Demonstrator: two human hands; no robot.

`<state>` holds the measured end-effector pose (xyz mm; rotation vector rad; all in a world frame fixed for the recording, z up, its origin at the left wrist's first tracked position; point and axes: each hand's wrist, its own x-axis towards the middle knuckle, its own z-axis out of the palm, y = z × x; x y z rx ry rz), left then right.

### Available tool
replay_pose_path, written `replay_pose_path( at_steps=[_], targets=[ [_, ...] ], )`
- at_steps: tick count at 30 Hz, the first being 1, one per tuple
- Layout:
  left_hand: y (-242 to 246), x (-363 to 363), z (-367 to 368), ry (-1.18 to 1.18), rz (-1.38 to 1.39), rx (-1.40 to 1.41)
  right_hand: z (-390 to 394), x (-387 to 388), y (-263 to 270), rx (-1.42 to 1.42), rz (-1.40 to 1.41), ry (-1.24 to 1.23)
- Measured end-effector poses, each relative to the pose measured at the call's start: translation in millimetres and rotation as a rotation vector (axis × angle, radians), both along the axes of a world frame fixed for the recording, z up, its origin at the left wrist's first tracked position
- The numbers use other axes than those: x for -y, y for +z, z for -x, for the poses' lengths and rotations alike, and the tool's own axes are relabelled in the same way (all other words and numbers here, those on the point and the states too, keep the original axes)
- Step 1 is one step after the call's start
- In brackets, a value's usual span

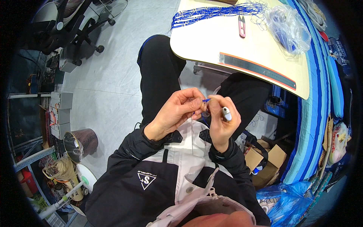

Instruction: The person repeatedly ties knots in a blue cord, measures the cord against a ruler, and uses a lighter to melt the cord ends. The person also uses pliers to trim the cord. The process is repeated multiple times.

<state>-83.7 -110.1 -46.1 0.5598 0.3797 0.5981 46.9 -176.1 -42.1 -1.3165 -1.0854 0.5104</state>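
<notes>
My left hand pinches a thin blue cord between thumb and fingertips, above my lap. My right hand meets it from the other side, its thumb and forefinger at the cord's other end. Tucked in the curled fingers of that hand is a small white object with a rounded end; its kind is unclear. Loose blue cord hangs below the fingers, partly hidden. On the cream table ahead lies a bundle of blue braided cords with small beads. Beside it are pink-handled thread snips.
A dark ruler with orange edges lies along the table's near edge. Towards the right is a clear plastic bag, next to a blue striped cloth. An open cardboard box and a bin stand on the floor.
</notes>
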Motion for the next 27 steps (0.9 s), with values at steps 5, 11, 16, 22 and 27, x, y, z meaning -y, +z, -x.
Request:
replay_pose_path(
  at_steps=[5, 11, 16, 22, 27],
  targets=[
    [0, 0, 1, 0.017, 0.016, 0.033, 0, 1, -1, -0.173, -0.007, 0.033],
    [2, 0, 1, 0.014, -0.004, 0.012, 3, -4, -2, -0.165, 0.004, 0.077],
    [2, 1, 0, 0.011, -0.098, -0.002, 0, -7, -3, -0.049, -0.069, 0.038],
    [4, 3, 2, -0.031, -0.037, 0.099, -9, -12, 0, -0.235, -0.064, -0.100],
    [6, 3, 2, -0.032, 0.033, 0.150, -11, -7, 9, -0.231, -0.046, 0.103]
  ],
)
